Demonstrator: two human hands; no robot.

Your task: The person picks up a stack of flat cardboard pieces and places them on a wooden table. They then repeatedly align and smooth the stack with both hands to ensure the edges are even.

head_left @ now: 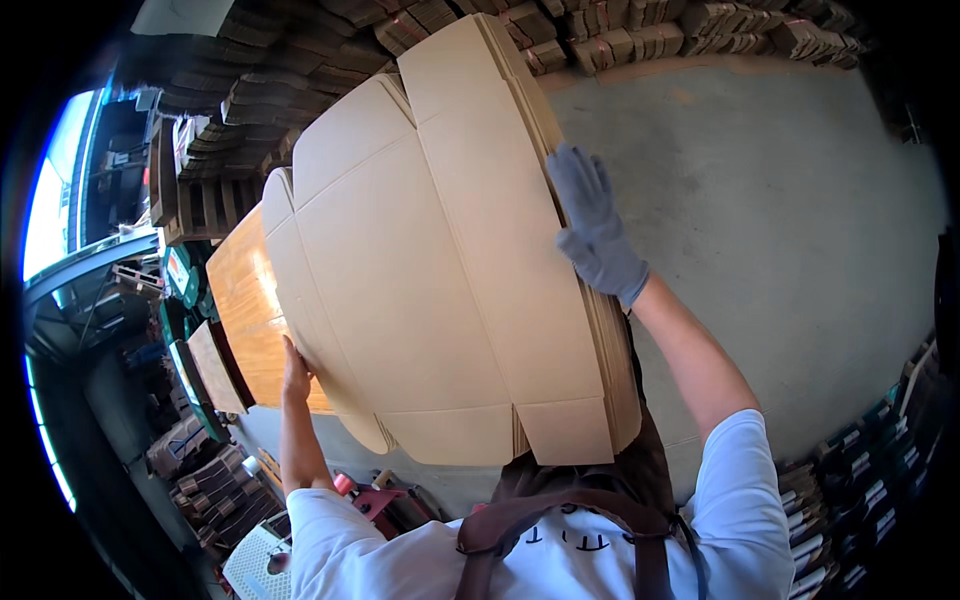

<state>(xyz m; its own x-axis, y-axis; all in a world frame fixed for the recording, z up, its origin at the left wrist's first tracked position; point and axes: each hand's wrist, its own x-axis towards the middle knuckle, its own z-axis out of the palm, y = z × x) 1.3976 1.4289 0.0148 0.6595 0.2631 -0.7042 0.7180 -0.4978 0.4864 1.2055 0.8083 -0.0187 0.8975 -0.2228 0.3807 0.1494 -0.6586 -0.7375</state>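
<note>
A thick stack of flattened cardboard box blanks, creased and slotted, lies in front of me. My right hand, in a grey glove, lies flat along the stack's right edge with its fingers stretched out. On the opposite side my bare left hand rests against the lower left edge, its palm turned toward the cardboard; some of its fingers are hidden. Part of a shiny orange-brown wooden tabletop shows beneath the stack on the left.
Bundles of folded cardboard line the back, with more stacks at the far left. Grey concrete floor stretches to the right. Dark stacked goods stand at the lower right. A white perforated stool or crate and red equipment sit lower left.
</note>
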